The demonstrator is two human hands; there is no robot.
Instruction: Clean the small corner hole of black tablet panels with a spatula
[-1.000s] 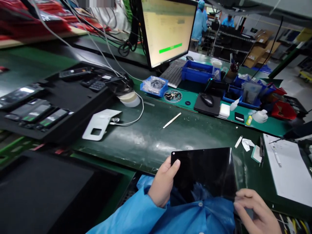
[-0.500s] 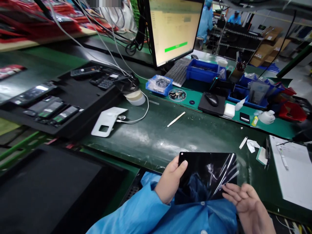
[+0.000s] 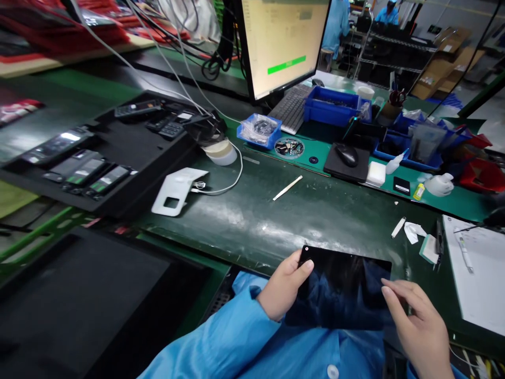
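My left hand (image 3: 284, 284) grips the left edge of a glossy black glass panel (image 3: 339, 287), thumb on its face near a small red-and-white dot in the corner. The panel lies nearly flat above my blue-sleeved lap, reflecting the sleeve. My right hand (image 3: 418, 321) reaches in from the lower right, its fingertips at the panel's right edge. I cannot tell whether those fingers grip it. The panel's lower edge is lost in dark reflection against my blue smock (image 3: 315, 358).
A green workbench mat (image 3: 252, 231) runs ahead, holding a white plastic jig (image 3: 173, 192) and a white stick (image 3: 288, 188). A black tray of phones (image 3: 98, 158) stands left. Blue bins (image 3: 330, 105), a monitor (image 3: 282, 47) and white paper (image 3: 477, 268) surround it.
The shiny curled film seen on the panel half a second ago no longer shows. The panel now lies flatter, and my right hand has moved from below it to its right edge.
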